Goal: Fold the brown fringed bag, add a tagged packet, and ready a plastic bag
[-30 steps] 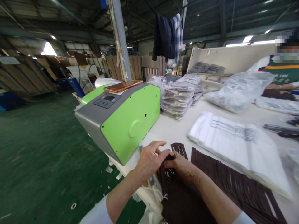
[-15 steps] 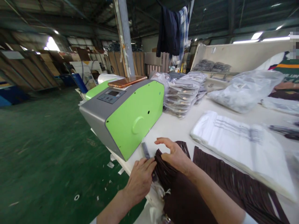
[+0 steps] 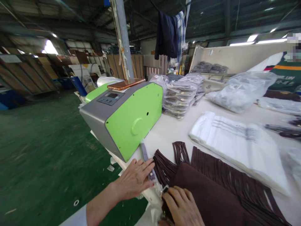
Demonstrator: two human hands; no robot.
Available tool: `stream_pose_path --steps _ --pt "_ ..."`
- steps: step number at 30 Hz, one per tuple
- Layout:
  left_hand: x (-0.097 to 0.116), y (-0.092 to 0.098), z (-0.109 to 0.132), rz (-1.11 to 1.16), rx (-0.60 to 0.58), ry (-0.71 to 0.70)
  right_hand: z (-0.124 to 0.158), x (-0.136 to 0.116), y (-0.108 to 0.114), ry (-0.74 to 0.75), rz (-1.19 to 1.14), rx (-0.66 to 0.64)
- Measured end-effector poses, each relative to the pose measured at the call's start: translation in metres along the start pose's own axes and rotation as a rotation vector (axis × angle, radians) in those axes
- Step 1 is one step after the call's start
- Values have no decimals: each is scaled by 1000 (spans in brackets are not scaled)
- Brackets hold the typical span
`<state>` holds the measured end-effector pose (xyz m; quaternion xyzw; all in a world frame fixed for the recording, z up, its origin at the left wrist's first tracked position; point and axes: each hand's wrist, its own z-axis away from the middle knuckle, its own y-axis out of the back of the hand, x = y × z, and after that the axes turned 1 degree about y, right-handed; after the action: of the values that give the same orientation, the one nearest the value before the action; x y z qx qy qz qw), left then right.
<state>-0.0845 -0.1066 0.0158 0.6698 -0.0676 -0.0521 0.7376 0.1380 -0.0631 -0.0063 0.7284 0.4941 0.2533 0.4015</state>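
Note:
A dark brown fringed piece, perhaps a bag, lies on the table with its fringe strands fanned out. My left hand rests flat, fingers stretched, beside a narrow grey-purple strap with studs; its fingertips touch the strap. At the near edge of the brown piece, my right hand is closed with curled fingers next to a metal fitting and clear plastic wrap. What those fingers grip is hidden beneath them.
A green and grey machine stands at the table's left edge, a phone on top. Behind it are stacked plastic-wrapped packs. To the right lie folded white cloth and a clear plastic bag. A person's green garment shows at far right.
My right hand has let go of the fringe and moved down toward me, to the metal fitting. The strands now lie spread. My left hand has flattened and shifted slightly left.

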Motion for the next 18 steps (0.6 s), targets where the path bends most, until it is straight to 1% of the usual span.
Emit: stream_pose_path --steps 2,3,4,6,10,12,14,16,18 --pt "-9 9 -7 35 -99 -31 1 1 -3 26 30 26" --pt "-13 13 -10 35 -119 -48 2 1 -4 43 40 35" --pt "-15 16 -13 23 -118 -75 3 1 -5 59 45 44" --pt "-18 20 -18 -40 -78 -148 5 2 -5 67 41 51" --pt "-16 24 -18 -280 10 -270 5 3 -2 38 -12 75" --pt "-12 28 -10 -368 66 -295 4 3 1 -5 -79 93" --pt "-7 33 3 -409 124 -312 1 2 3 -49 -135 106" --pt "1 36 20 -407 166 -331 -2 0 2 -67 -132 99" --pt "10 32 36 -367 174 -330 -5 -6 -3 -62 -86 97"
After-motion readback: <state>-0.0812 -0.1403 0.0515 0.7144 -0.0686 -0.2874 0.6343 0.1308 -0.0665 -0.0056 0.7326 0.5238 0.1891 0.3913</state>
